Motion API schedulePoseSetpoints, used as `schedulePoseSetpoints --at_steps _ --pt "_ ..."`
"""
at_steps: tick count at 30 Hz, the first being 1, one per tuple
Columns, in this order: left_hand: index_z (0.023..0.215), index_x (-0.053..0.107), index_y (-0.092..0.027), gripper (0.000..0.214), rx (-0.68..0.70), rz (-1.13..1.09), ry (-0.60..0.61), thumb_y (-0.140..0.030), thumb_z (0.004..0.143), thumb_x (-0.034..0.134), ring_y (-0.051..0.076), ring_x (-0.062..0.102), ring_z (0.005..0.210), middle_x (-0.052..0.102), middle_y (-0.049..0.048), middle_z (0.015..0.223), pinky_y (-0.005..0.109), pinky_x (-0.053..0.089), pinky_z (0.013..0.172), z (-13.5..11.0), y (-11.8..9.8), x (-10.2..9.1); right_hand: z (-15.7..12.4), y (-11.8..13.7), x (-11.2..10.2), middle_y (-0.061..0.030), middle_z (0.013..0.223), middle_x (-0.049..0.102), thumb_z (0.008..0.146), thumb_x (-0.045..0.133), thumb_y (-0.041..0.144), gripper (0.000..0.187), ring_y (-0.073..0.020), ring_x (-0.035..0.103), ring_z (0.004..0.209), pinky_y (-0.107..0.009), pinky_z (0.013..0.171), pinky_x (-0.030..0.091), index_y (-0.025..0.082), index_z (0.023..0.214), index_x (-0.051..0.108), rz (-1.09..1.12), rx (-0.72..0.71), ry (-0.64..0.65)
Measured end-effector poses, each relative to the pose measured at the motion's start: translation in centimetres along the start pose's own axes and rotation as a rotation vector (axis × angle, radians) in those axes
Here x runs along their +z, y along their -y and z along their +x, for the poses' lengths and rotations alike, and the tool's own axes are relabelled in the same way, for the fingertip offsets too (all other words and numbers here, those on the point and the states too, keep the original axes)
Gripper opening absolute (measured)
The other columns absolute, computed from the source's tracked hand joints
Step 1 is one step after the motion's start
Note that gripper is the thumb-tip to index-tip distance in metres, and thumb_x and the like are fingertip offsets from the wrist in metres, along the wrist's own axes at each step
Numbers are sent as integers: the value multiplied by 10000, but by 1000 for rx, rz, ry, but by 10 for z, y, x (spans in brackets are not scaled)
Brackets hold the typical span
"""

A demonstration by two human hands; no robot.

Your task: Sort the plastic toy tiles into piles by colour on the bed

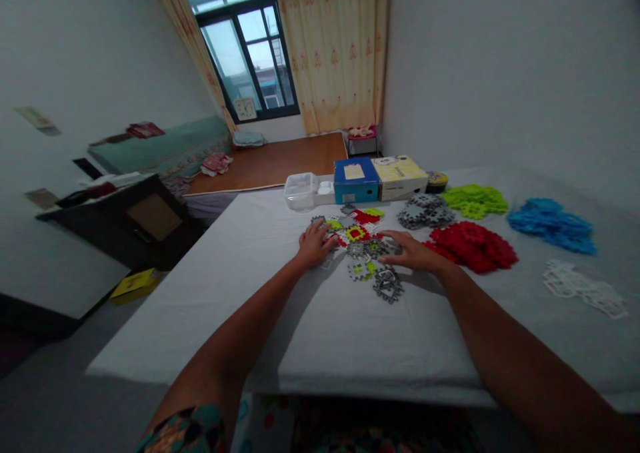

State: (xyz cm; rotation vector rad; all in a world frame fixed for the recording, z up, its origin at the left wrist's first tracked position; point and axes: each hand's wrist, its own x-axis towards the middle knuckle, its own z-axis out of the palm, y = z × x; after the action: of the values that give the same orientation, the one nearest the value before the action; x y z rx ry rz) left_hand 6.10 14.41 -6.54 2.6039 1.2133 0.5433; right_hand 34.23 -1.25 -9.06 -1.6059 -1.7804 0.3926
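A loose heap of flat interlocking plastic pieces [356,234], in grey, red, lime green and white, lies on the white-covered table. At the heap's left edge rests my left hand [316,243], fingers spread over some of the pieces. My right hand [406,250] is at the right edge, thumb and fingers apart, touching or just above the grey pieces. Nearest to me are a grey notched piece [388,285] and a light grey square piece [358,269]. My fingers hide parts of the heap.
Sorted piles stand to the right: dark grey [426,211], lime green [476,200], red [473,246], blue [551,224] and white pieces [584,287]. Behind the heap are a clear plastic container [300,192], a blue box [356,180] and a yellow-and-white box [399,176].
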Motion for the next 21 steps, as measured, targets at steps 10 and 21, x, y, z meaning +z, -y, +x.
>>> schedulePoseSetpoints --at_steps 10,21 --pt "1055 724 -163 480 -146 -311 -201 -449 972 347 245 651 1104 745 99 1104 408 488 994 26 54 2 -6 20 19 -136 1515 462 662 862 395 903 -324 406 1411 -529 1155 351 267 1470 482 37 -118 46" --pt "1090 718 -198 433 -179 -385 -196 -448 947 395 219 646 1122 738 68 1168 358 481 985 17 69 11 4 23 26 -108 1224 671 821 749 369 446 -262 589 1154 -452 993 498 246 1242 668 -17 -145 -120"
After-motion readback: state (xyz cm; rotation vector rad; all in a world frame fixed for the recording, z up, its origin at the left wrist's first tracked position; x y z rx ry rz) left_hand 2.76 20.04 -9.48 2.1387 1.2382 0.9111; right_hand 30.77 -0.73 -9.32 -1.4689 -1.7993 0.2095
